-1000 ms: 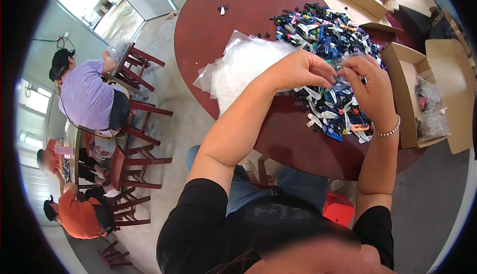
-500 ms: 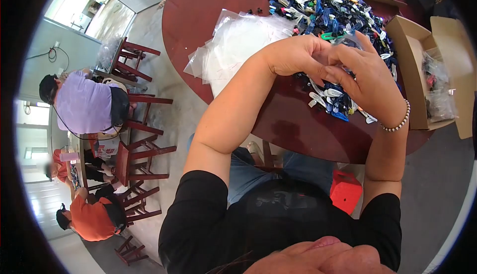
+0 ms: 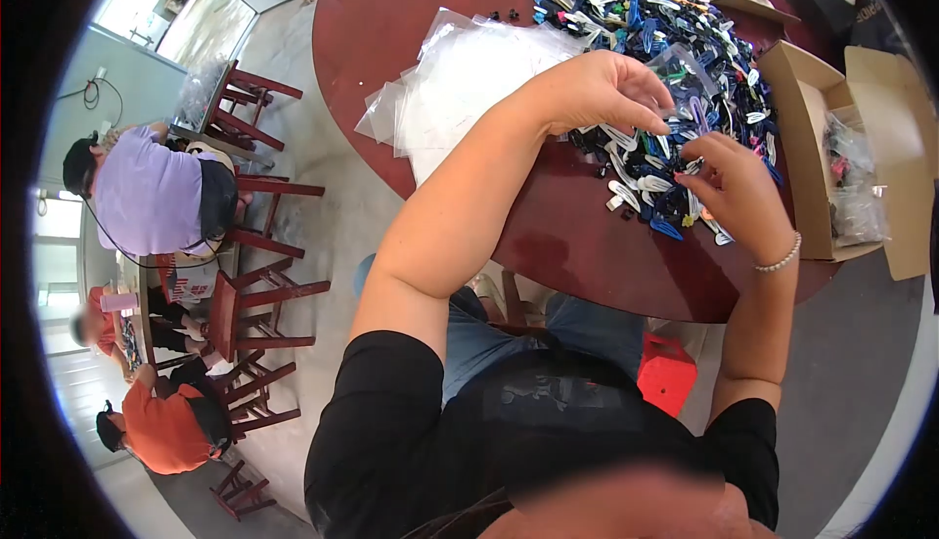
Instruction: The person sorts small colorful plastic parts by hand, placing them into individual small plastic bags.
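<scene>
In the head view, I saw the person's left hand (image 3: pixel 616 94) and right hand (image 3: pixel 738 192) raised over a heap of hair clips (image 3: pixel 646 25) on a round, dark red surface (image 3: pixel 377 45). The heap was a jumble of mostly black, navy and white, with a few brighter pieces showing. A clear bag (image 3: pixel 687 67) was just beyond the left fingertips, and a purple clip (image 3: pixel 697 113) showed between the two hands.

The left grip was partly open, thumb below and fingers curved above; I couldn't tell whether it had hold of the bag's edge. The right grip was curled, its thumb and forefinger a little apart, and I couldn't make out whether anything was in it. A beaded bracelet (image 3: pixel 781 253) circled that wrist.

A fanned stack of clear bags (image 3: pixel 479 84) lay to the left of the heap, near the left forearm. To the right was an open carton (image 3: pixel 807 138) with filled packets (image 3: pixel 856 197) inside.

Across the room, a person in a lilac top (image 3: pixel 152 197) and another in orange (image 3: pixel 171 428) sat near dark red wooden stools (image 3: pixel 227 314).
</scene>
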Demonstrator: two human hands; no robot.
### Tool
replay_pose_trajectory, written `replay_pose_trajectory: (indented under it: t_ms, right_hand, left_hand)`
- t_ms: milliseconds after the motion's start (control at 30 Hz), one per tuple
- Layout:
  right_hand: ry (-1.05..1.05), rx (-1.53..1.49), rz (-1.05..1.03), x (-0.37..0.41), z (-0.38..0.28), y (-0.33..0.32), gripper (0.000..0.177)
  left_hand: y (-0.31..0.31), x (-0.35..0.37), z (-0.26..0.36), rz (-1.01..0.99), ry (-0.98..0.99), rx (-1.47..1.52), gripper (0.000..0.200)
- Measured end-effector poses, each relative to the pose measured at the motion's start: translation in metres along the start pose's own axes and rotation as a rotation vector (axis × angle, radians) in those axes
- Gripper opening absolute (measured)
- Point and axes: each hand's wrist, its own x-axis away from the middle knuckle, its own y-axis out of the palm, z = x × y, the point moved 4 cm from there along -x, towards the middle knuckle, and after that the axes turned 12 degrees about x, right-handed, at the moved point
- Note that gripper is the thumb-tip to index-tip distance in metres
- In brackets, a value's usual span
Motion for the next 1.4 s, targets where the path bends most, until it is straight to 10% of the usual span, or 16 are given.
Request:
replay_pose_trajectory:
  t_ms: [333,733,1400]
  right_hand:
    - [0.021,0.442,0.173,0.005,-0.013,0.022,0.018]
    - [0.077,0.149,0.184,0.005,0.003,0.013,0.016]
    - [-0.154,-0.056,0.848,-0.019,-0.042,-0.026,0.013]
  left_hand:
    - [0.000,0.002,0.002,0.036,-0.007,-0.004,0.033]
    - [0.000,0.001,0.002,0.039,-0.004,-0.024,0.036]
    - [-0.003,0.003,0.008,0.056,0.054,0.074,0.031]
